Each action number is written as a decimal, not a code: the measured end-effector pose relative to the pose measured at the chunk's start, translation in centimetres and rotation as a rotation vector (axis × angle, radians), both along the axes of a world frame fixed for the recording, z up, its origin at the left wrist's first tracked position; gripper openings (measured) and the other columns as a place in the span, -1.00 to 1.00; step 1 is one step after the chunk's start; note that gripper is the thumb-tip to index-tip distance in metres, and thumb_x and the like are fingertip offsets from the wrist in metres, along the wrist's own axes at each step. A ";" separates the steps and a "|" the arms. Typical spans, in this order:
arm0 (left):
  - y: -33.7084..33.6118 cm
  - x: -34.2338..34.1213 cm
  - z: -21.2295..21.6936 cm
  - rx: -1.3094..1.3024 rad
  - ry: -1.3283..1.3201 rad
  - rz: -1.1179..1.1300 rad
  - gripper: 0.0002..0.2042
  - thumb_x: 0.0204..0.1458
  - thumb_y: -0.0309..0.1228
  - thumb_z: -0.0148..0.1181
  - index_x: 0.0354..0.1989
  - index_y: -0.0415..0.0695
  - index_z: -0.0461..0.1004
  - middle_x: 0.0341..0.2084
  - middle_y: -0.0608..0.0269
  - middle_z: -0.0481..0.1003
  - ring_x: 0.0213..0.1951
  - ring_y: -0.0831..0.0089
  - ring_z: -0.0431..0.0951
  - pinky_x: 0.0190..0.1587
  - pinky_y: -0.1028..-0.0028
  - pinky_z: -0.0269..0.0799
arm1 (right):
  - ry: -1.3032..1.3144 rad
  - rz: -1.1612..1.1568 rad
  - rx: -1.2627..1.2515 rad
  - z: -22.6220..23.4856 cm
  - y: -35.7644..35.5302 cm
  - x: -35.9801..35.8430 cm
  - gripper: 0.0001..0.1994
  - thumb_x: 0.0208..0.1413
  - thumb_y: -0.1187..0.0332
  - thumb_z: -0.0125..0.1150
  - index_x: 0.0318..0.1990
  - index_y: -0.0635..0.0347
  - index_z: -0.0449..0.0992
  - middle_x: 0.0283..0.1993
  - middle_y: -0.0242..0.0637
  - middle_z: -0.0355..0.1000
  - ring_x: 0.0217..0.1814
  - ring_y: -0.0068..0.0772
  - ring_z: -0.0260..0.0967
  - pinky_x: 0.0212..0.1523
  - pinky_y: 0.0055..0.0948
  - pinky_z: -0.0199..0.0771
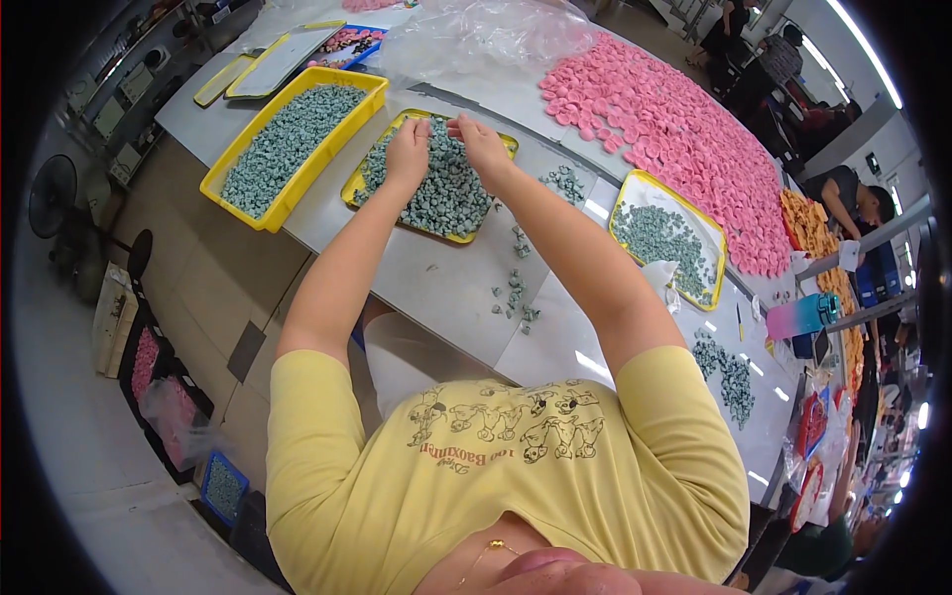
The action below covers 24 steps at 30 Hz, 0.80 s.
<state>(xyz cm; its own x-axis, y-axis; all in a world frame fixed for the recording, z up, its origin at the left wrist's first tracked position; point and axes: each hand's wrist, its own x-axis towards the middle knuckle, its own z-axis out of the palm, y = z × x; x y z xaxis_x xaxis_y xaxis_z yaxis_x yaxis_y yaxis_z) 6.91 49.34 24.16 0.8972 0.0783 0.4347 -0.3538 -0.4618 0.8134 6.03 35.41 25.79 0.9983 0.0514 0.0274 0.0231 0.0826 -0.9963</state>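
Both my hands are over a yellow-rimmed tray heaped with small grey-green pieces; their exact kind is too small to make out. My left hand stands over the tray's far left part, palm turned inward, fingers loosely bent. Opposite it, my right hand curves its fingers toward the left one, with a narrow gap between them. No held piece shows in either hand, though the palms are partly hidden. Left of the tray stands a deeper yellow bin full of similar pieces.
Loose green pieces are scattered on the grey table. To the right are another yellow-rimmed tray, a pink and blue bottle and many pink discs. Clear plastic sheeting lies at the back. A person works at far right.
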 end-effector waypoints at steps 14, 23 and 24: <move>-0.1 -0.2 -2.3 0.289 -0.325 0.013 -0.82 0.10 -0.37 0.00 -0.25 -0.20 0.44 -0.36 -0.01 0.47 -0.21 0.04 0.44 -0.14 0.20 0.34 | -0.058 0.051 -0.110 -1.1 -3.3 -0.9 -0.75 0.16 0.48 -0.05 -0.02 0.33 0.37 -0.18 -0.20 0.44 -0.12 -0.41 0.40 -0.12 -0.48 0.39; -1.9 -4.7 -1.0 0.451 -0.264 -0.120 -0.70 0.06 -0.29 0.08 -0.07 -0.15 0.47 -0.11 0.11 0.48 0.05 0.19 0.39 0.09 0.19 0.25 | -0.337 0.045 -0.584 -1.2 -4.9 -2.4 -0.75 0.19 0.48 -0.07 -0.03 0.29 0.43 -0.14 -0.11 0.48 -0.09 -0.33 0.43 -0.05 -0.45 0.40; -2.4 -5.3 -1.3 0.452 -0.265 -0.124 -0.70 0.06 -0.29 0.08 -0.07 -0.15 0.47 -0.11 0.11 0.48 0.05 0.19 0.39 0.09 0.19 0.25 | -0.412 0.022 -0.531 -1.3 -5.0 -2.8 -0.73 0.17 0.52 -0.11 -0.01 0.27 0.43 -0.11 -0.10 0.47 -0.06 -0.33 0.42 -0.02 -0.46 0.39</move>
